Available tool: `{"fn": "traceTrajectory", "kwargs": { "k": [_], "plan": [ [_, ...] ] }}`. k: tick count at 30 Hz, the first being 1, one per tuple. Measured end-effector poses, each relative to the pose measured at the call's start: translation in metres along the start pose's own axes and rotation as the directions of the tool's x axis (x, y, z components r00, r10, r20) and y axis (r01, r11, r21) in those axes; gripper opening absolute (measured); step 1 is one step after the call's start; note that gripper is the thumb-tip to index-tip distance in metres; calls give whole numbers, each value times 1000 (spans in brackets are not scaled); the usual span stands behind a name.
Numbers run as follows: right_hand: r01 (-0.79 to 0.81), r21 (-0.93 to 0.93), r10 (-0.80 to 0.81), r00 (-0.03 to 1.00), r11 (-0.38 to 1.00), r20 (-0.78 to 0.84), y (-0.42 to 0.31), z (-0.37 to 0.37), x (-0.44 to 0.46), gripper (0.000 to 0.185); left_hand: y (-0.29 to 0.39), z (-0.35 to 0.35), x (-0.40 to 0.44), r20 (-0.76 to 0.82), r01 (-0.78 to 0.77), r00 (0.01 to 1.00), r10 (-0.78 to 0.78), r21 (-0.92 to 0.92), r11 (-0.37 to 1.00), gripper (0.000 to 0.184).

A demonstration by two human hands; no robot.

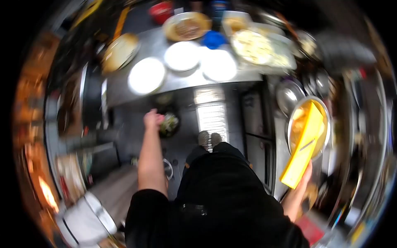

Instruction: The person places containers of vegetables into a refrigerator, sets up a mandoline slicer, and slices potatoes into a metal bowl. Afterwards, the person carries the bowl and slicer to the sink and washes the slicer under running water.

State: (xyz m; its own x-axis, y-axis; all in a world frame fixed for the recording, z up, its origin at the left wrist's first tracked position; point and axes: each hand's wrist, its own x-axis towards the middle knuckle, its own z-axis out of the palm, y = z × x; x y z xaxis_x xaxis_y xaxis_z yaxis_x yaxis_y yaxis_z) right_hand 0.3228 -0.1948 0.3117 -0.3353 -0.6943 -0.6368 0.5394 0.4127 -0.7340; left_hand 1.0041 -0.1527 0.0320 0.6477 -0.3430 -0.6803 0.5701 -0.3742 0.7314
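My right hand (304, 181) grips the lower end of a long yellow slicer (308, 142), which lies slanted over a metal bowl (290, 145) with orange-brown pieces in it. The slicer has a dark slot near its middle. Out in front at the left, my left hand (153, 118) is closed beside a dark round container (168, 133) with green and white scraps; what its fingers hold is blurred.
A steel counter (120, 89) ahead carries white plates (147, 75), a blue item (214, 39) and trays of pale pieces (253, 47). Another metal bowl (289, 95) stands at the right. Beneath the front counter is a bright floor patch (211, 118).
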Motion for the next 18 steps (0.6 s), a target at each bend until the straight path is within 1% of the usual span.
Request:
{"fn": "traceTrajectory", "kwargs": {
  "k": [1,2,3,4,5,6,7,8,9,10,11,13,14,16,17,18],
  "plan": [
    [39,-49,-36,998,998,54,5,5,6,42,-35,-24,-21,67,-147,988,139,124,981,22],
    [31,-91,-21,995,995,102,3,13,14,43,-66,-46,-41,54,-93,995,78,376,922,24],
    [36,-130,-25,996,991,85,6,42,5,41,-102,-70,-68,66,-113,994,91,611,783,30],
    [12,-207,11,994,978,108,8,76,-10,39,-144,-107,-87,98,-187,978,186,808,558,31],
    [-3,-271,37,992,963,119,8,106,-25,38,-189,-137,-106,166,-230,956,243,936,265,33],
    [-55,-235,97,981,970,170,12,135,-38,36,-230,-169,-129,94,-101,995,42,962,252,34],
    [-56,-289,136,955,956,265,22,141,-16,34,-270,-201,-154,80,-55,988,-135,982,178,37],
    [-48,-329,169,921,943,351,27,141,23,33,-294,-219,-183,38,-26,965,-260,998,52,43],
    [-30,-366,200,878,930,435,30,143,46,31,-321,-238,-219,-19,45,965,-261,995,93,44],
    [25,-430,155,913,902,376,37,165,46,27,-339,-252,-248,-79,122,960,-269,982,145,44],
    [32,-434,169,894,900,415,46,178,59,24,-342,-262,-269,-153,229,909,-388,961,158,42],
    [-16,-480,259,858,877,443,69,220,39,26,-346,-279,-308,-187,301,843,-505,941,155,38],
    [-34,-497,316,810,867,494,77,238,28,27,-336,-277,-321,-163,266,850,-500,953,141,37],
    [-65,-533,416,705,844,574,104,274,-4,29,-356,-284,-310,-145,262,887,-438,940,219,37],
    [-41,-568,441,676,822,590,119,286,-10,31,-366,-288,-303,-136,256,904,-406,932,258,38],
    [-16,-594,460,651,804,605,135,300,-14,32,-364,-282,-287,-318,448,887,-334,769,457,39]
  ]
}}
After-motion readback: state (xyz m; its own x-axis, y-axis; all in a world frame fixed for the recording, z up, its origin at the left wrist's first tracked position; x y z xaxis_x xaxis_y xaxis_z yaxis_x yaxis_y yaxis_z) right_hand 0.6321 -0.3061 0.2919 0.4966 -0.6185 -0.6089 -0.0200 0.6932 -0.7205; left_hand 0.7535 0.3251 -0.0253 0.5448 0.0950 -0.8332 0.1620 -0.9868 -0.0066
